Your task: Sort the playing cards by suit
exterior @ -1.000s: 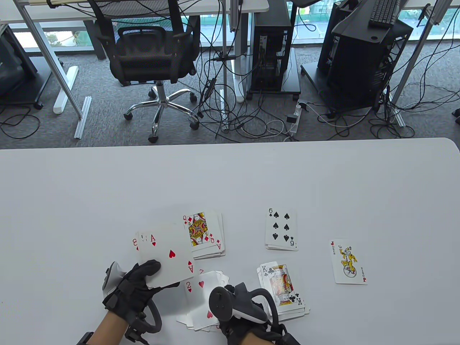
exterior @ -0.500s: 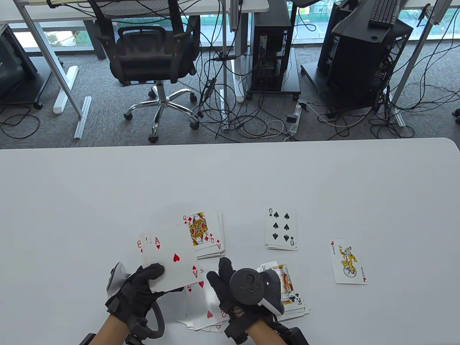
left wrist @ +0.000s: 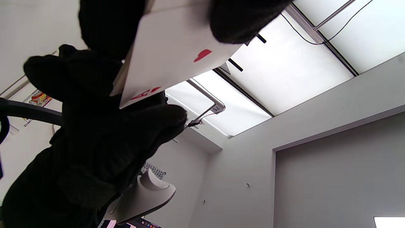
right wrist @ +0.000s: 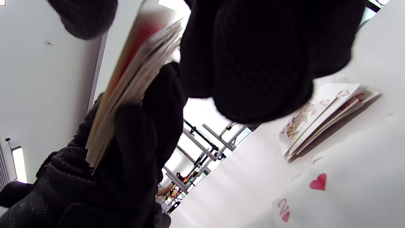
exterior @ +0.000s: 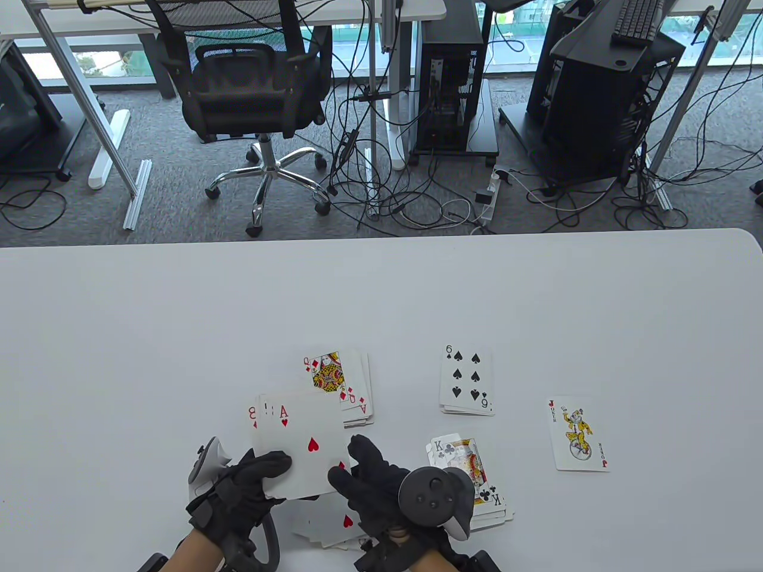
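Here the black-gloved left hand point(exterior: 241, 491) pinches a small fan of white playing cards point(exterior: 298, 444) above the tabletop point(exterior: 179, 328), the black-gloved right hand's point(exterior: 381, 488) fingers point(exterior: 343, 479) apparently nipping its ace, which could drag neighbours loose.

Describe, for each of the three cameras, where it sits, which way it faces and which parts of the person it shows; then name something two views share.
Table view: above the table's near edge, looking down and outward; both gloved hands, the left hand and right hand.
Left wrist view: on the left wrist, tilted up at the ceiling; dark gloved fingers.
Right wrist view: on the right wrist, tilted sideways; gloved fingers.
Shared: the ace of hearts in the left grip, in table and left wrist views.
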`<state>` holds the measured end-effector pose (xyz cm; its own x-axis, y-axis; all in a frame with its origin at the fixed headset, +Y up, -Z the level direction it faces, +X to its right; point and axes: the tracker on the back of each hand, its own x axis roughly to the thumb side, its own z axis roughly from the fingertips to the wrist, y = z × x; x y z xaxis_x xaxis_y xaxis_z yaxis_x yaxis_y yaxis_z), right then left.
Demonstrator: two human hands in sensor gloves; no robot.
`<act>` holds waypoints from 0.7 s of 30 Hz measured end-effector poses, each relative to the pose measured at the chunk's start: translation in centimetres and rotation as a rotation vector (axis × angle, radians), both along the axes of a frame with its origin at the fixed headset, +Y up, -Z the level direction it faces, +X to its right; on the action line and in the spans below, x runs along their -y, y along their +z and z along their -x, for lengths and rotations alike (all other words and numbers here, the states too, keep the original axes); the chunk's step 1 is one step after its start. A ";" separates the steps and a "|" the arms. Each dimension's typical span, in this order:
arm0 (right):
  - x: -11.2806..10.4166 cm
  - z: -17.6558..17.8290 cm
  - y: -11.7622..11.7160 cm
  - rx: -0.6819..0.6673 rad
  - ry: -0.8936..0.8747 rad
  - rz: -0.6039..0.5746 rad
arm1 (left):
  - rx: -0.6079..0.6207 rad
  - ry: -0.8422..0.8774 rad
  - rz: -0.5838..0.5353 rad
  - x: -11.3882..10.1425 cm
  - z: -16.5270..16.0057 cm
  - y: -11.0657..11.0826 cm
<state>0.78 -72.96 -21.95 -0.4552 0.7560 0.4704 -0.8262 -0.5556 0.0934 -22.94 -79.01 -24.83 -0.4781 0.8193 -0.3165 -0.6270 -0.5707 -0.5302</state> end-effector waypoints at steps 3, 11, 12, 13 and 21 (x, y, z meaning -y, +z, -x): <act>-0.4 0.0 0.3 0.044 0.023 -0.034 | 0.012 -0.008 0.004 0.2 -0.2 0.1; -0.1 0.0 0.4 0.054 -0.067 0.006 | 0.037 -0.012 0.009 0.4 -0.6 0.2; -0.1 -0.1 0.3 0.051 -0.091 0.017 | 0.039 -0.010 0.012 0.4 -0.6 0.2; -0.1 -0.1 0.3 0.054 -0.099 0.016 | 0.042 -0.001 0.016 0.4 -0.7 0.2; 0.1 -1.2 -0.1 0.132 -0.115 0.028 | 0.021 0.017 0.007 0.2 -0.2 -0.2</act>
<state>1.99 -73.06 -22.02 -0.4212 0.8188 0.3902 -0.8903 -0.4554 -0.0054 -22.74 -79.24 -25.07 -0.4853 0.8089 -0.3319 -0.6061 -0.5848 -0.5392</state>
